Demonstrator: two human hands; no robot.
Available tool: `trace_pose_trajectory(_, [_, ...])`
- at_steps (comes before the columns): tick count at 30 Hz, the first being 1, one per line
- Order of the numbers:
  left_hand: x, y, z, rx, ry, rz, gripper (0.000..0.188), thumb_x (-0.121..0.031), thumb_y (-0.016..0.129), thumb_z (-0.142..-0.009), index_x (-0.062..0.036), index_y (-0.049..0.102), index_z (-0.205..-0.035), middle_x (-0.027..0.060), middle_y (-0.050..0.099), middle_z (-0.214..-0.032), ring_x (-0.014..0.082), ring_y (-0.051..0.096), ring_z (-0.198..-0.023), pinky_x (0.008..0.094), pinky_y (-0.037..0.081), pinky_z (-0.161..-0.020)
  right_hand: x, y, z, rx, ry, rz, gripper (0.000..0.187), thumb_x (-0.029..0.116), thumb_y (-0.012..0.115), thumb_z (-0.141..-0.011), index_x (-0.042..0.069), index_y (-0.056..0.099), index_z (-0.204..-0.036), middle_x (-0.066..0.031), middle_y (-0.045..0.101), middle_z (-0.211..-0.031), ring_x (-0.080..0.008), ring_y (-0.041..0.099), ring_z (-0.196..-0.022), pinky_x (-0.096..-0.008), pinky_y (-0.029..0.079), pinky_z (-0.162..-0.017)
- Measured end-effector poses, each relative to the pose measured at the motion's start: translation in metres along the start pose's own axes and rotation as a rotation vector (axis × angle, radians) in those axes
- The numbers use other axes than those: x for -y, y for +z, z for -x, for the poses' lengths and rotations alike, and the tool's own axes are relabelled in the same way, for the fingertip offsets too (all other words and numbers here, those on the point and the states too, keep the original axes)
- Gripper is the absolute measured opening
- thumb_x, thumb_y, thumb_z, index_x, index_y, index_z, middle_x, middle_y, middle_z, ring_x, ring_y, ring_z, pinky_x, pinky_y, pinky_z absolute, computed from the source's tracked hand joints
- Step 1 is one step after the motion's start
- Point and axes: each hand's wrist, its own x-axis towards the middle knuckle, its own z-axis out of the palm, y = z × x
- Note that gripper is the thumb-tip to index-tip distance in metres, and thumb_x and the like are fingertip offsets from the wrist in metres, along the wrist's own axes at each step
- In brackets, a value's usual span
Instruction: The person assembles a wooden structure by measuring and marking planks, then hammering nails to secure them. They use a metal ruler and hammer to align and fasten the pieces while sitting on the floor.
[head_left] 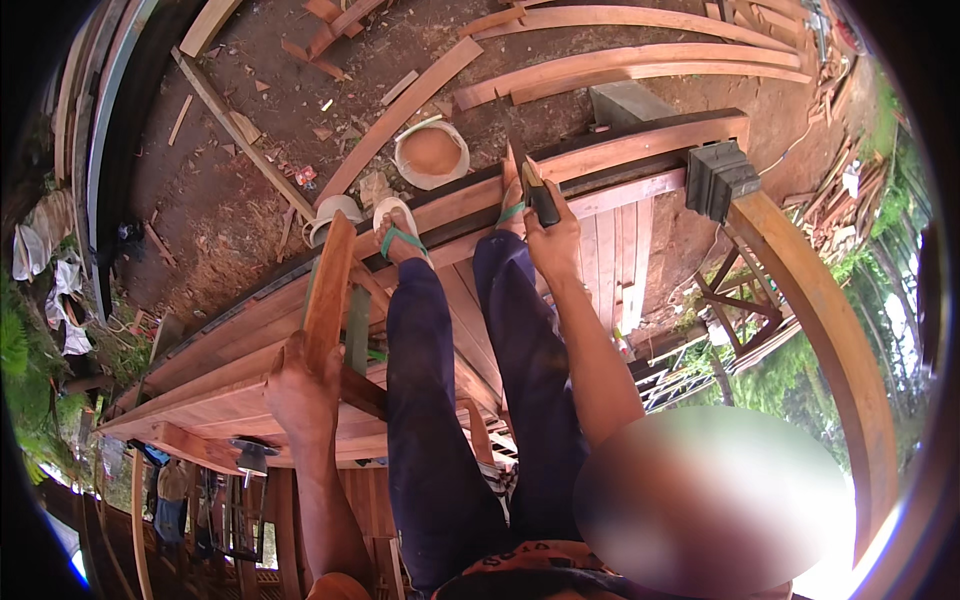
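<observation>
Ground (215,200) of brown dirt, strewn with offcuts and scraps, spreads across the upper part of the view, with long reddish planks (640,66) lying over it toward the top. A curved timber (835,290) sweeps down the right side, and near its upper end sits a dark moulded block (722,182). Below the ground, a long beam (650,148) with a dark edge runs slantwise, and boards (630,240) form a surface beside it. Dark blue trousers (430,370) cover the person's legs, which reach up the middle to feet in sandals (404,242) with green straps, set at the beam. A piece of wood (328,290), smooth and reddish, stands nearly upright left of the legs, leaning slightly to the right at its top; the left hand (300,385) has its fingers wrapped around the lower end. Just behind that piece shows a narrow green post (356,325). Right of the knees, the right hand (552,235) has its fingers closed around the black handle of a tool (544,205), whose far end points up and away over the beam; its exact shape is hard to make out. Beyond the left foot rests a round pale bucket (408,174) holding something brown.
</observation>
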Motion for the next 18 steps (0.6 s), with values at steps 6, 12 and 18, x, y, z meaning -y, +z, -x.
trace_pose_trajectory(6, [0.006,0.004,0.004,-0.041,0.014,-0.019,0.053,-0.031,0.088,-0.078,-0.0028,0.067,-0.118,0.0221,0.074,-0.097,0.0435,0.072,-0.089,0.0516,0.057,-0.075,0.013,-0.033,0.074,0.002,-0.018,-0.081,0.053,-0.001,0.067,-0.09,0.0,0.059,-0.142,-0.0224,0.074,-0.112,-0.0273,0.073,-0.101,-0.0354,0.057,-0.088])
trace_pose_trajectory(12, [-0.005,-0.004,0.001,-0.058,-0.002,-0.012,0.05,-0.028,0.088,-0.077,-0.0012,0.07,-0.115,0.0226,0.075,-0.096,0.0433,0.073,-0.088,0.0493,0.058,-0.075,0.017,0.01,-0.013,-0.005,-0.002,0.086,0.052,0.005,0.068,-0.091,0.002,0.057,-0.142,-0.0259,0.073,-0.108,-0.0405,0.074,-0.099,-0.0422,0.057,-0.085])
trace_pose_trajectory(18, [0.001,0.001,0.004,-0.041,-0.012,-0.026,0.052,-0.031,0.087,-0.077,-0.0012,0.07,-0.116,0.0218,0.075,-0.097,0.0425,0.073,-0.089,0.0495,0.058,-0.074,0.015,-0.029,0.074,0.028,0.051,-0.065,0.054,0.004,0.068,-0.091,0.002,0.056,-0.144,-0.0258,0.072,-0.113,-0.0376,0.073,-0.103,-0.0421,0.056,-0.089])
